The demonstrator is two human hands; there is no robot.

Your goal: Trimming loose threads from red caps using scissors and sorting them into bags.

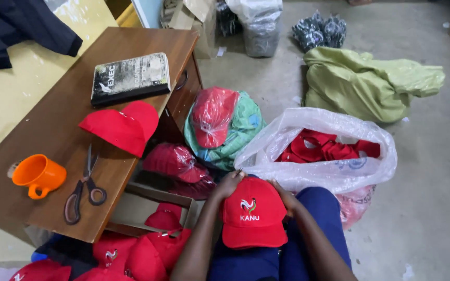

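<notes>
Both hands grip a red cap on the person's lap, bottom centre of the frame.

The red cap (253,213) lies long axis up-down in frame, brim toward the bottom edge. Left hand (228,183) pinches its upper left edge; right hand (286,196) grasps its upper right edge. Scissors (84,186) lie on the wooden desk (53,130) at left.

Setting: small informal workroom or storeroom handling caps in bulk, not a home living space. Evidence: bare concrete floor (433,208), stained and littered with scraps. Clear plastic bag (319,151) full of red caps; further wrapped red caps (212,117) bundled on the floor; loose red caps (131,255) heaped beside a cardboard box (131,208). Green sack (365,83) and more bagged stock along the far wall. Wooden desk (42,140) carries scissors (84,187), an orange cup (37,174), a notebook (130,78).
</notes>
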